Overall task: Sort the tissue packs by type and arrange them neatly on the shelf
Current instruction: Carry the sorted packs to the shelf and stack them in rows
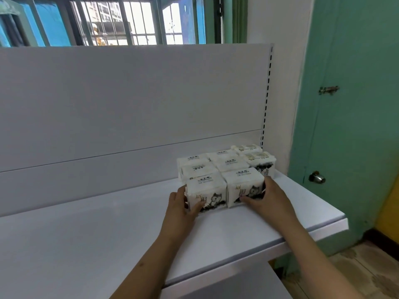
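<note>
I see both of my hands at the front of a block of tissue packs (pixel 224 169) standing on the white shelf (pixel 108 244), a little right of the frame's centre. My left hand (pixel 180 207) is on the front left pack (pixel 206 190): the fingers reach along its left side while the thumb lies across the lower front face, over the printed cat picture, so it grips that pack at its left corner. My right hand (pixel 266 197) is on the front right pack (pixel 245 185): the fingers wrap its right side and the thumb presses along the bottom of its front face, so it holds that pack as well. The two front packs stand upright, touching side by side, each with the cat print facing me.

Behind them more packs of the same look stand in rows running toward the upper right, up to the shelf's white back panel (pixel 129 100). At the far right of the block, two packs (pixel 253 156) show a yellowish label on top; whether they are another type I cannot tell. All the packs sit close together, touching.

The slotted upright (pixel 266 100) of the shelf rises just behind the block. At the right of the frame is a green door (pixel 349 104) with a latch (pixel 328 90) and a knob (pixel 316 177). Across the top is a barred window (pixel 121 20).
</note>
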